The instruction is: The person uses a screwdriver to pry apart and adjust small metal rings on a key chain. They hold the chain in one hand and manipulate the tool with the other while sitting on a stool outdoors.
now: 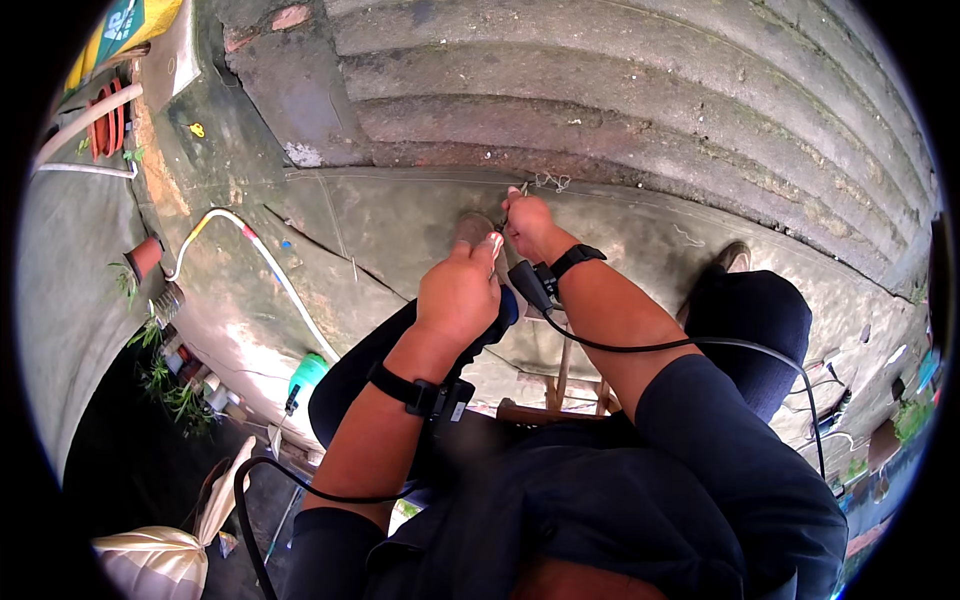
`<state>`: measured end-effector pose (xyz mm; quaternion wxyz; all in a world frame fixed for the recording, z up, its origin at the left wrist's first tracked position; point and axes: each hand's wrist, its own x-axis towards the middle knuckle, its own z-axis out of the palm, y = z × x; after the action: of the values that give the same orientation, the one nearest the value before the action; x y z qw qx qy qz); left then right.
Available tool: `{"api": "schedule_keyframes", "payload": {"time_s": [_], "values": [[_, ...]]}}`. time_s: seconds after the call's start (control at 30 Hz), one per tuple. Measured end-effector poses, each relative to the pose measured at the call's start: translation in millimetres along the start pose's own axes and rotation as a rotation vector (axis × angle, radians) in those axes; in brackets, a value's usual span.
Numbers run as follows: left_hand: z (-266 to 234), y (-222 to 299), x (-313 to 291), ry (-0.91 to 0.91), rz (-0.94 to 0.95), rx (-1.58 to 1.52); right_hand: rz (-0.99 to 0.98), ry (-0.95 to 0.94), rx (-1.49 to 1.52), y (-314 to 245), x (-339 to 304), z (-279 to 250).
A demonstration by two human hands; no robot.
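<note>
My left hand (458, 290) is closed in front of my knees, thumb and fingers pressed together. A small white-and-red piece (496, 240) shows at its fingertips; I cannot tell what it is. Just ahead and to the right, my right hand (533, 222) is closed with its fingers curled. Something thin and dark appears between the two hands, too small to name. Beyond my right fingertips, a tangle of pale string (552, 182) lies near the foot of the steps. Straps with small devices and black cables are on both wrists.
Concrete steps (560, 80) curve across the front. A white hose (270, 260) bends over the floor at left, near a green container (308, 375) and a tipped terracotta pot (146, 255). A thin stick (340, 250) lies left of my hands. Wooden seat legs (565, 370) show below me.
</note>
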<state>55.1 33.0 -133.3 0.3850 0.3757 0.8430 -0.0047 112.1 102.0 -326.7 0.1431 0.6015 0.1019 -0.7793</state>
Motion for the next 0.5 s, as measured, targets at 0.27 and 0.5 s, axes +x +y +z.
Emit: {"api": "schedule_keyframes", "payload": {"time_s": [0.27, 0.5], "values": [[13.9, -13.6, 7.2, -0.038, -0.444, -0.755, 0.032, -0.016, 0.023, -5.4, -5.0, 0.1], [14.9, -8.9, -6.3, 0.154, 0.091, 0.018, 0.078, -0.030, 0.000, -6.1, -8.4, -4.0]]}}
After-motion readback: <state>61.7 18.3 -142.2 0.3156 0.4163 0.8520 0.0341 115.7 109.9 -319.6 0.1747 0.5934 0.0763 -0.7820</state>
